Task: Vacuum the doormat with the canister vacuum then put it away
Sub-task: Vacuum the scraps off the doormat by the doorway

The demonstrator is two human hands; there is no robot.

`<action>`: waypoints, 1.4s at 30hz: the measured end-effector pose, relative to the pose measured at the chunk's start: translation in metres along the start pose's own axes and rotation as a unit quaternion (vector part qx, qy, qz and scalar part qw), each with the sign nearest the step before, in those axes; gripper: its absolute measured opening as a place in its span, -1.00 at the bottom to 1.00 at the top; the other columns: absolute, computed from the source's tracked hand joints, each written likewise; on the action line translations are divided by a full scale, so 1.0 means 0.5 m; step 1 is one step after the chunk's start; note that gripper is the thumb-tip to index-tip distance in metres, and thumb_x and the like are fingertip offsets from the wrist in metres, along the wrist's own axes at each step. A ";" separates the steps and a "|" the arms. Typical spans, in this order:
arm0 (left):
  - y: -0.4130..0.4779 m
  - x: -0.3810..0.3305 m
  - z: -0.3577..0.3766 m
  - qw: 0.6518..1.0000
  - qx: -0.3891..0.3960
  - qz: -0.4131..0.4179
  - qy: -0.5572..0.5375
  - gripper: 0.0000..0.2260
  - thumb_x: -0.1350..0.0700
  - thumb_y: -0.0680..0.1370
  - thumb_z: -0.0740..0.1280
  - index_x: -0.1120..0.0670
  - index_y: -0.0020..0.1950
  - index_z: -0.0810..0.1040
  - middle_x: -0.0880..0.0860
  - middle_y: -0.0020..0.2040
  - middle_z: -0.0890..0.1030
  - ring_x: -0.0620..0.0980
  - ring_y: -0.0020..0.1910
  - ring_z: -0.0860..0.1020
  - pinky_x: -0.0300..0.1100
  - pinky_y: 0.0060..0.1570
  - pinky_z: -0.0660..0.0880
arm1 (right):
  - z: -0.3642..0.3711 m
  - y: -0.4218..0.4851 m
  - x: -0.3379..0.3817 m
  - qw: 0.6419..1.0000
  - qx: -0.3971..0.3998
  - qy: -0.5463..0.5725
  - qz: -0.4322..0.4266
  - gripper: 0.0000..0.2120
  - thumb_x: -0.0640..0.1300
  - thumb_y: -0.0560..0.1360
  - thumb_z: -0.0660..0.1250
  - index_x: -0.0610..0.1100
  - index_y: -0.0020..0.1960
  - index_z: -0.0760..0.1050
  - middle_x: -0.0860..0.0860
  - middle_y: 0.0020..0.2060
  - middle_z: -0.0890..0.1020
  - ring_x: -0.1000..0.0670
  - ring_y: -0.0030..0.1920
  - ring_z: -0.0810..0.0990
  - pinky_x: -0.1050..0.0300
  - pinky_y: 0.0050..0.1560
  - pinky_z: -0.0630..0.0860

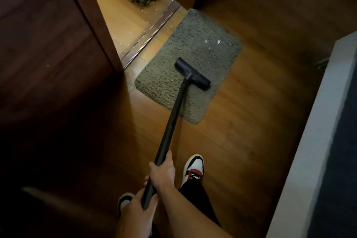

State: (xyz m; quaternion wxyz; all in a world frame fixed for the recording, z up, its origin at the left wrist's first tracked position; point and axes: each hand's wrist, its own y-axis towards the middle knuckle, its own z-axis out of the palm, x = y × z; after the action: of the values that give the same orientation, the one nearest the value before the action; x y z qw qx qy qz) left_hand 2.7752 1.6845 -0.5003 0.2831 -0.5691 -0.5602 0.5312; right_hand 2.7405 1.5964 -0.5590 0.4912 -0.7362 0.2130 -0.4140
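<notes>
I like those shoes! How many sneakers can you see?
2. One sneaker is right of the vacuum wand; the other sneaker is left, partly hidden by the left hand.

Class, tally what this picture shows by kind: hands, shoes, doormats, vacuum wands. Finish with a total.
hands: 2 (left hand, right hand)
shoes: 2 (left shoe, right shoe)
doormat: 1
vacuum wand: 1
total: 6

Black wand (173, 114) slants out from the fingers (151, 166); its flat nozzle (192, 73) lies ahead on the shaggy grey doormat (195, 44).
</notes>
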 end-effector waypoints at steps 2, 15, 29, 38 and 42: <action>0.009 -0.003 -0.009 1.000 0.009 0.007 0.000 -0.66 -0.07 0.62 0.27 -0.10 0.40 0.45 -0.16 -0.04 0.55 -0.12 -0.05 0.50 -0.22 0.07 0.37 | 0.008 0.007 0.010 1.000 -0.008 0.006 0.001 -0.25 -0.24 0.60 0.30 0.08 0.61 -0.03 -0.10 -0.11 0.61 0.03 -0.44 0.60 0.14 -0.41 0.60; 0.132 -0.218 0.065 0.999 0.041 0.007 -0.023 -0.84 -0.14 0.61 0.23 -0.16 0.12 0.52 0.05 -0.28 0.65 0.00 -0.48 0.63 -0.20 -0.47 0.52 | -0.117 0.188 0.190 0.998 -0.025 -0.046 -0.041 -0.37 -0.23 0.59 0.30 0.05 0.55 0.11 -0.09 -0.11 0.60 0.04 -0.52 0.60 0.16 -0.48 0.55; 0.236 -0.439 0.130 0.998 0.046 0.014 -0.028 -0.87 -0.16 0.60 0.27 -0.16 0.05 0.52 0.03 -0.30 0.64 0.01 -0.45 0.63 -0.15 -0.45 0.53 | -0.234 0.347 0.369 0.995 -0.039 -0.076 -0.057 -0.40 -0.21 0.58 0.28 -0.02 0.53 0.11 -0.06 -0.07 0.56 0.05 -0.51 0.61 0.12 -0.42 0.62; 0.258 -0.484 0.154 0.995 0.055 0.061 -0.049 -0.83 -0.15 0.59 0.29 -0.09 -0.05 0.55 0.07 -0.31 0.62 0.07 -0.43 0.57 -0.02 -0.34 0.56 | -0.266 0.365 0.423 0.991 -0.072 -0.096 -0.064 -0.54 -0.19 0.59 0.32 -0.06 0.41 0.22 -0.09 -0.06 0.57 0.00 -0.49 0.63 0.16 -0.49 0.58; 0.246 -0.437 0.127 0.997 0.050 0.058 -0.032 -0.81 -0.18 0.58 0.29 -0.09 -0.07 0.55 0.06 -0.30 0.64 0.08 -0.40 0.60 0.04 -0.32 0.60 | -0.229 0.344 0.386 0.992 -0.066 -0.090 -0.059 -0.48 -0.19 0.59 0.32 -0.04 0.47 0.19 -0.12 -0.02 0.57 0.01 -0.49 0.63 0.04 -0.40 0.66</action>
State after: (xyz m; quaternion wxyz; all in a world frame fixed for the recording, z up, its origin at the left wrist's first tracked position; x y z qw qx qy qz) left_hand 2.8002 1.4362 -0.5676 0.2616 -0.5683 -0.5081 0.5920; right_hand 2.7723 1.3214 -0.6163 0.4331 -0.8127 0.1507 -0.3595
